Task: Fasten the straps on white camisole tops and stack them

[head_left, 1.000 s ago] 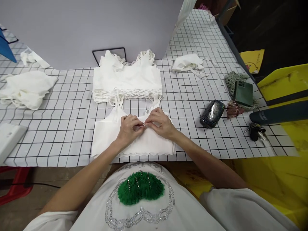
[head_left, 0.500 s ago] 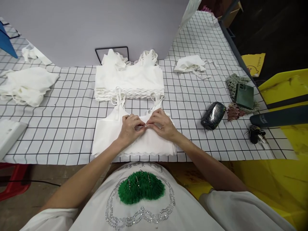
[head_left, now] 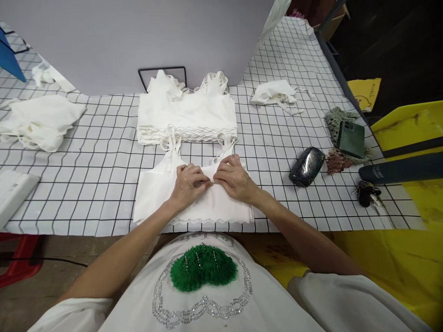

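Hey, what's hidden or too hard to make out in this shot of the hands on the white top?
Head view only:
- Small item pinched between the left hand and right hand: fingers cover it, too small.
- Neckline of the white strappy garment: hidden under both hands.
- Flat white object: cut off by left edge.
- Black wire frame: mostly behind the stacked white garments.

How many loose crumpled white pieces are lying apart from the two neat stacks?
3: a large crumpled white heap at the table's left edge, a small scrap behind it, another piece right of the far stack. More may lie out of frame.
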Demonstrator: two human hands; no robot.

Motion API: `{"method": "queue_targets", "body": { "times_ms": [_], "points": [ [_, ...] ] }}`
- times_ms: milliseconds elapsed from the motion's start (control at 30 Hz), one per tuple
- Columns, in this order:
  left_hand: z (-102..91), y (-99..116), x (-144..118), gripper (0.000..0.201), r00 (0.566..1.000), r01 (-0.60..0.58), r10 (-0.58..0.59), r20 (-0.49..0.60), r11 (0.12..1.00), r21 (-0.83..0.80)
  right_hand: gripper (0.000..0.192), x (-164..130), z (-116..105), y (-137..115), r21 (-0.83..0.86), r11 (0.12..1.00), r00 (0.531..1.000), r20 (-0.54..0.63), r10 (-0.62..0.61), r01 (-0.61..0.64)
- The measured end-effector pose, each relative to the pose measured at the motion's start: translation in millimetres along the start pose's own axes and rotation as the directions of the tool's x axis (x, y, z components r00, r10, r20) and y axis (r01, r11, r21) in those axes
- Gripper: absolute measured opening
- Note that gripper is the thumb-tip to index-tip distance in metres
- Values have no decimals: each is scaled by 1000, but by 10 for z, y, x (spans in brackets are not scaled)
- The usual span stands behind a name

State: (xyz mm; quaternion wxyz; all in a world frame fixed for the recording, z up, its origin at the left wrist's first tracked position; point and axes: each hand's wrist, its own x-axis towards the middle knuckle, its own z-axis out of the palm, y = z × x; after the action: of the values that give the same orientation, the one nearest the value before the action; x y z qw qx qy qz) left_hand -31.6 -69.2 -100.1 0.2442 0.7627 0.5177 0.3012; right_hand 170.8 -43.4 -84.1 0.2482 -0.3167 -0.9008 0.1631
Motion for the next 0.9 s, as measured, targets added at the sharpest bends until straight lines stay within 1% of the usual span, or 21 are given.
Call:
{"method": "queue_targets", "body": {
  "times_ms": [133, 200, 233, 300, 333, 400, 433, 533, 600, 667, 767, 800, 833, 900],
  "points": [
    [-3, 16, 3, 12, 1000, 7, -7, 8, 1000, -23, 35, 22, -88, -46, -95, 993, 986, 157, -55, 70],
    [-17, 28, 21, 12, 998, 35, -34, 48, 999, -23, 33, 68, -167, -16, -79, 994, 968, 246, -55, 76],
    [-28, 33, 35, 11, 995, 52, -51, 83, 998, -20, 29, 102, -220, 26, -50, 997, 957, 287, -37, 54],
    [-56, 41, 70, 8, 982, 77, -75, 173, 997, -4, 20, 197, -349, 161, 15, 999, 939, 341, 36, -43],
    [-71, 43, 89, 7, 974, 81, -81, 213, 997, 8, 21, 257, -422, 247, 39, 994, 934, 348, 84, -103],
    [-98, 45, 123, 8, 961, 68, -75, 266, 997, 36, 31, 390, -568, 428, 57, 979, 934, 316, 167, -195],
    [-107, 46, 138, 9, 958, 59, -70, 278, 997, 49, 38, 460, -632, 511, 53, 975, 940, 282, 193, -217],
    [-114, 49, 174, 10, 952, 50, -74, 296, 995, 89, 49, 661, -750, 694, 20, 977, 964, 169, 208, -214],
    [-103, 58, 205, 10, 949, 53, -85, 303, 992, 111, 49, 770, -758, 772, -12, 979, 973, 110, 201, -201],
    [-91, 72, 243, 11, 945, 59, -95, 314, 991, 122, 48, 845, -735, 845, -39, 979, 976, 79, 203, -200],
    [-104, 89, 267, 14, 939, 66, -113, 326, 986, 152, 45, 848, -698, 955, -64, 969, 969, 50, 243, -240],
    [-124, 85, 245, 18, 949, 48, -98, 301, 984, 169, 41, 808, -686, 976, -70, 964, 965, 35, 259, -256],
    [-153, 74, 200, 24, 966, 15, -63, 252, 982, 189, 34, 746, -668, 975, -76, 959, 962, 13, 273, -272],
    [-230, 32, 36, 39, 993, -81, 58, 101, 969, 234, 19, 561, -592, 869, -86, 950, 954, -48, 297, -300]
  ]
}}
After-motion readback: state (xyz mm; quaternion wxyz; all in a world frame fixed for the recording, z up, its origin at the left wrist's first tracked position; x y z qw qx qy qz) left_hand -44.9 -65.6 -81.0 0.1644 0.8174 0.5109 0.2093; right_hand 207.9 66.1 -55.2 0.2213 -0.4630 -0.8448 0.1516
